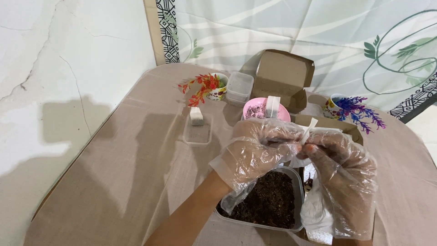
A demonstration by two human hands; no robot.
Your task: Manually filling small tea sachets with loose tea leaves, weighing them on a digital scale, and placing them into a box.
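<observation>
While both gloved hands meet above the tub of dark crumbly soil, I see left hand and right hand fingers pinching a small white sachet.

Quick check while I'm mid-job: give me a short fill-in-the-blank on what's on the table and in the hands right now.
1. Both hands, the left hand and the right hand, wear clear plastic ____.
2. The hands hold a small white packet above a clear tub filled with dark ____.
3. The bowl behind the hands is ____ in colour.
4. The cardboard box at the back stands with its lid ____.

Missing words: gloves; soil; pink; open
</observation>
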